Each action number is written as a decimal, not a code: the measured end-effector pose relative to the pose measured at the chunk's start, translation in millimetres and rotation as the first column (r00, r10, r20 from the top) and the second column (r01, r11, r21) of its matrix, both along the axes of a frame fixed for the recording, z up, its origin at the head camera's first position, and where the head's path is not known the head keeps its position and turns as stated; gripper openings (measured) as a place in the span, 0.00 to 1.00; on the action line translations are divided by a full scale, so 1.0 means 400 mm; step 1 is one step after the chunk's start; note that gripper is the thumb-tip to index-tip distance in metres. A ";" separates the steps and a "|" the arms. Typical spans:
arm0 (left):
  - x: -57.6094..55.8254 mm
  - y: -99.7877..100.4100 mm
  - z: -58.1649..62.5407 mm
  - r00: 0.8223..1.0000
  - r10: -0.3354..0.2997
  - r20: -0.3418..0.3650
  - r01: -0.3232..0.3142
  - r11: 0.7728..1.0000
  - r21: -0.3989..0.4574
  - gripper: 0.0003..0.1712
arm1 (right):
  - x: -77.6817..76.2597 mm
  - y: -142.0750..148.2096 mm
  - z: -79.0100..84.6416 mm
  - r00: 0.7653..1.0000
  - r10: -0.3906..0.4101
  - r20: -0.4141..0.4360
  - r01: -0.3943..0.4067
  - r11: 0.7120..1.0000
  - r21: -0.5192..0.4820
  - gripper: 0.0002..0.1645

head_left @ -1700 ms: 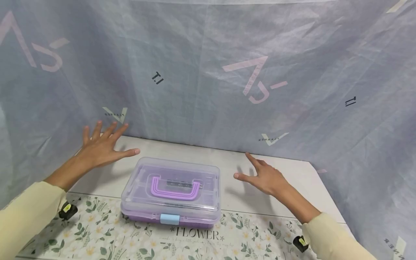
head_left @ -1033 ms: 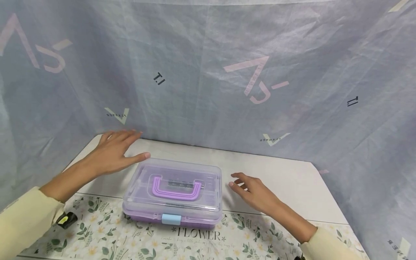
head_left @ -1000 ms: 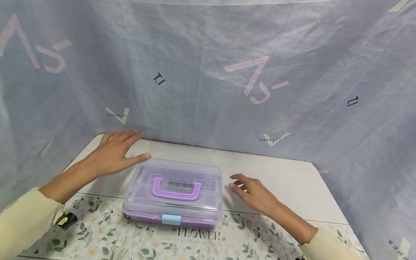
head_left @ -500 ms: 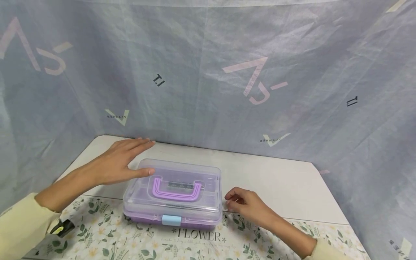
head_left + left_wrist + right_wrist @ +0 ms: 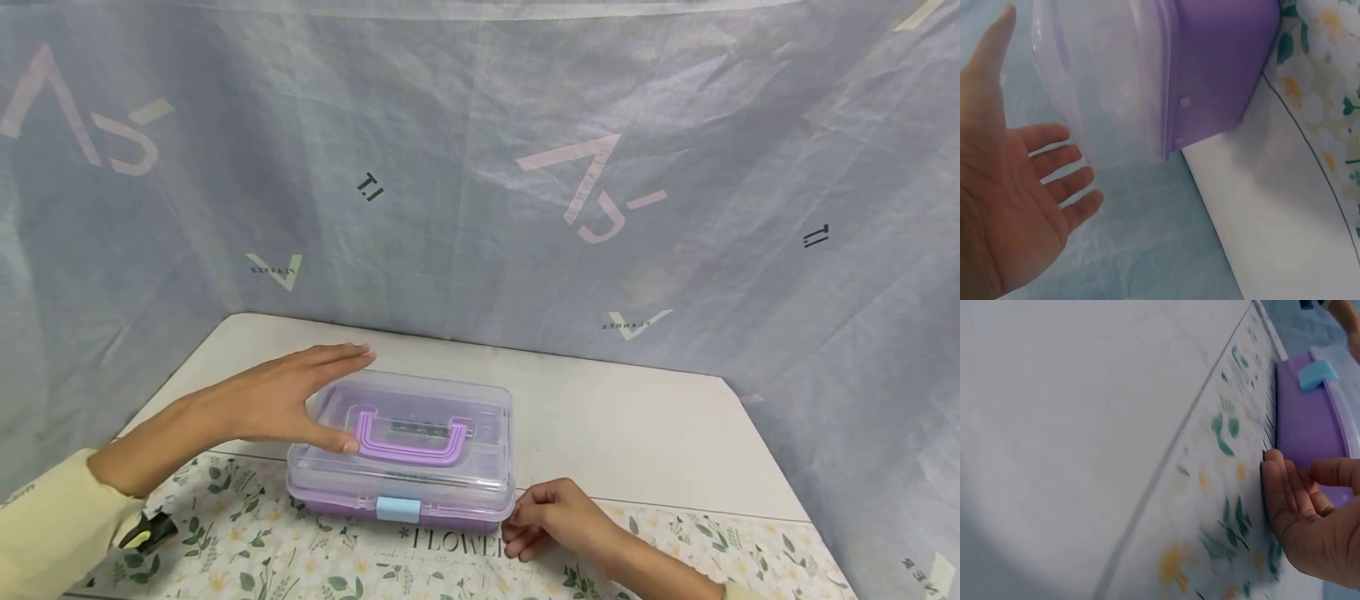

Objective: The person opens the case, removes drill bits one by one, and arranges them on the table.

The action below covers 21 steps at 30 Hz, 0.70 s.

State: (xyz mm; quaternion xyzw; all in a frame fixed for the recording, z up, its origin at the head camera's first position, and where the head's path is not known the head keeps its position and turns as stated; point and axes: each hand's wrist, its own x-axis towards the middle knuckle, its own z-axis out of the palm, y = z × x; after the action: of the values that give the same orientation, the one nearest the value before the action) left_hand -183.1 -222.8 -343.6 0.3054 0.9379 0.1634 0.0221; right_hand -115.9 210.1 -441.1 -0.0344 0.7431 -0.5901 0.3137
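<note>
A plastic storage box with a purple base and a clear lid point(image 5: 322, 468) stands on the table, lid down. A purple carry handle point(image 5: 412, 454) lies flat on top, and a light blue latch point(image 5: 398, 509) sits at the front. My left hand point(image 5: 273, 408) is over the box's left end, thumb and fingers spread; in the left wrist view a gap shows between palm and lid. By the front right corner is my right hand point(image 5: 558, 525), its fingers loosely bent beside the purple base point(image 5: 1310, 425). Whether its fingertips touch the box, I cannot tell.
The table has a white back part point(image 5: 622, 425) and a floral mat point(image 5: 300, 554) printed "FLOWER" along the front. A grey-blue printed curtain point(image 5: 450, 250) hangs behind and at both sides. A dark item shows through the lid.
Both hands have come down toward the box. The left moved rightward over its left end; the right moved down and left to the front right corner, its fingers bending. The box stays put.
</note>
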 end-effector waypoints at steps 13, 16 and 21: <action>0.000 -0.008 -0.003 0.991 -0.055 0.119 0.050 0.998 0.044 0.71 | 0.047 -0.029 -0.028 0.977 -0.026 0.210 0.065 0.982 -0.179 0.22; -0.001 -0.011 0.006 0.988 -0.074 0.133 0.070 0.997 0.034 0.75 | 0.059 -0.039 -0.030 0.972 -0.011 0.234 0.066 0.972 -0.226 0.24; -0.007 -0.010 0.028 0.977 -0.099 0.187 0.101 0.995 0.000 0.79 | 0.079 -0.067 -0.034 0.971 -0.017 0.238 0.085 0.957 -0.279 0.26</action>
State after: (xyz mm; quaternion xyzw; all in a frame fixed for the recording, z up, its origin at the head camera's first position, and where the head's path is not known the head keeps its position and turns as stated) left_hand -186.1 -226.9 -332.6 0.3353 0.9159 0.1856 0.1193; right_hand -84.1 183.4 -454.8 0.0093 0.6083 -0.6994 0.3751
